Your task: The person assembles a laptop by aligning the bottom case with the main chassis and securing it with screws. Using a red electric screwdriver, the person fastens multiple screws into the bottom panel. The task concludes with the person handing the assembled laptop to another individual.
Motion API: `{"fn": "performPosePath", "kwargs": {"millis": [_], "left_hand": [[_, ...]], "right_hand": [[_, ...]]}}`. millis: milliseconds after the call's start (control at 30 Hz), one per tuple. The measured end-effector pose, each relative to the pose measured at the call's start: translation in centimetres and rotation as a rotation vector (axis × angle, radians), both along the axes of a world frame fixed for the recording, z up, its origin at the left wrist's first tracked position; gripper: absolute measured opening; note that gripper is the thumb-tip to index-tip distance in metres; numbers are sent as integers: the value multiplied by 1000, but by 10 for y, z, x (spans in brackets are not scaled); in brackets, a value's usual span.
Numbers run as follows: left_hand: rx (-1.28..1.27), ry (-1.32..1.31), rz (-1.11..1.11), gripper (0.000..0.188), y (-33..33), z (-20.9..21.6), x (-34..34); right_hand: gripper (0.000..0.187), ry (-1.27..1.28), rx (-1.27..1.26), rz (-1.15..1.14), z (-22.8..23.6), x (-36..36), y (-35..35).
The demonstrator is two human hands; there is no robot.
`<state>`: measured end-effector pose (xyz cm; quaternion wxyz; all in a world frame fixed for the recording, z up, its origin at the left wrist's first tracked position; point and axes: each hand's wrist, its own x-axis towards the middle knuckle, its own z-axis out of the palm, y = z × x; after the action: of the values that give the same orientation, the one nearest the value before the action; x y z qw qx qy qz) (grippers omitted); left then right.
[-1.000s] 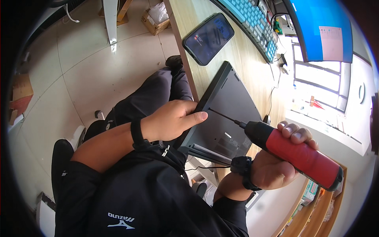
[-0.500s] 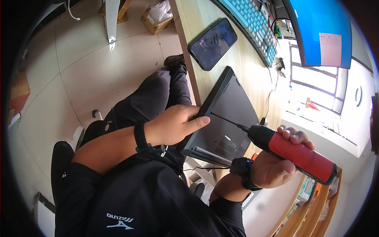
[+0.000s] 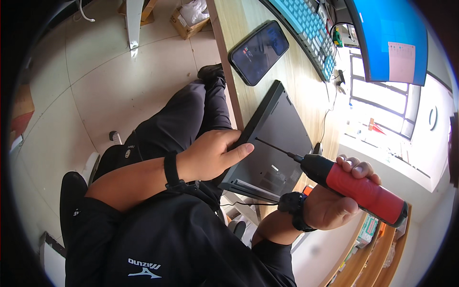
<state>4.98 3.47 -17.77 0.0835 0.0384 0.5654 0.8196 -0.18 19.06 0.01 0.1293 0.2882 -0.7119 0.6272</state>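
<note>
A dark laptop (image 3: 282, 138) lies upside down on the wooden desk (image 3: 296, 81), its base facing up. My left hand (image 3: 210, 155) grips its near edge, the thumb stretched over the base. My right hand (image 3: 334, 201) holds a red and black electric screwdriver (image 3: 356, 189). The long thin bit (image 3: 272, 147) of the screwdriver reaches across the base, its tip touching the panel near the left edge. Both wrists carry black bands.
A black smartphone (image 3: 259, 51) lies on the desk beyond the laptop. Farther back are a teal keyboard (image 3: 306, 36) and a blue monitor (image 3: 389, 38). My legs in dark trousers (image 3: 172, 129) sit over the tiled floor (image 3: 95, 86). A cardboard box (image 3: 189, 19) stands on the floor.
The view has shifted slightly. The screwdriver and both hands keep nearly the same pose on the laptop, the bit still on the base.
</note>
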Motion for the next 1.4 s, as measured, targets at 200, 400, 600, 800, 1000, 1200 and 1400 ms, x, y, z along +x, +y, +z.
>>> {"fn": "performPosePath", "kwargs": {"millis": [200, 400, 600, 800, 1000, 1200, 1400], "left_hand": [[-21, 2, -3, 33, 1, -2, 0], [-3, 1, 21, 32, 1, 1, 0], [-4, -28, -15, 35, -2, 5, 0], [-25, -49, -61, 42, -4, 4, -2], [9, -62, -78, 41, -2, 2, -2], [31, -94, -95, 35, -3, 4, -2], [39, -122, -139, 32, -5, 5, -2]], "right_hand": [[68, -24, 18, 76, 3, -1, 0], [63, -84, -22, 244, 8, -9, 4], [56, -49, 0, 286, 32, -34, 10], [47, 83, 53, 110, 25, -84, 5], [47, 34, -1, 120, 11, -97, 1], [42, -6, 9, 167, 9, -99, 1], [43, -12, -8, 215, 8, -98, 0]]}}
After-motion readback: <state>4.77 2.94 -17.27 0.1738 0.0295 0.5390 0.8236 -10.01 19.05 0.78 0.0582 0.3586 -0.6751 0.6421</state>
